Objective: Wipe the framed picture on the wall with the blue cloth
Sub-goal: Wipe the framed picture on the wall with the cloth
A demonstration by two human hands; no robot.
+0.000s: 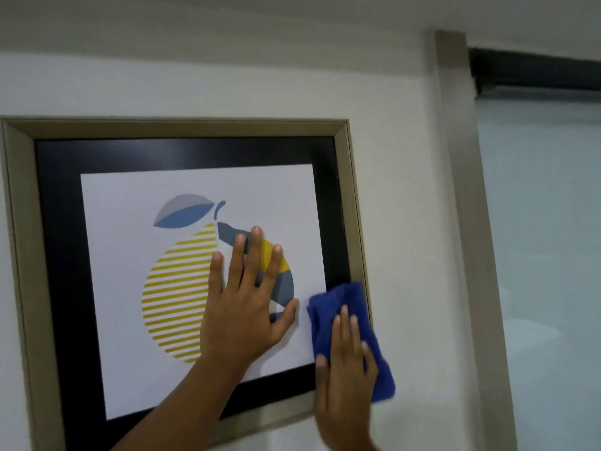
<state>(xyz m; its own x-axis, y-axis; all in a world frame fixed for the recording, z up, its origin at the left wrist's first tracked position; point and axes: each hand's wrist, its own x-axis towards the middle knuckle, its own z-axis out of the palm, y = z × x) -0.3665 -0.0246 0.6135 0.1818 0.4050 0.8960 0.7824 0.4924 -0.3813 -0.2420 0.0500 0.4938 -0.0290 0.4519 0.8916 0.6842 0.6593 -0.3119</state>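
Obs.: The framed picture (182,255) is hanging on the pale wall (400,190), filling the left and centre of the head view; its beige frame, black mat and fruit print are all showing behind glass.

Left hand (247,307) is lying flat on the glass over the right half of the print, fingers spread and extended, gripping nothing. Judgement: it is bracing the picture against the wall so that it is not swinging or tilting while the other hand is rubbing (a hung frame pivots easily under sideways pressure).

Right hand (344,369) is pressing the blue cloth (354,323) against the lower right corner of the picture. The palm and straightened fingers are pinning it to the surface rather than closing around it. The cloth is bunched and folded, and is lying across the edge of the white print, the black mat and the beige frame moulding, with its lower right part overhanging onto the wall. Judgement: the flat-palm hold is spreading pressure over a wide patch, and the folded wad is giving a thick pad.

Status (estimate): wiping is under way at the right edge and corner; I cannot tell from the glass which areas are already clean. The area under the left hand is covered and is presumably needing a pass once that hand shifts.

To the right, a beige door jamb (468,222) and frosted pane (546,222) are standing well apart from the work.
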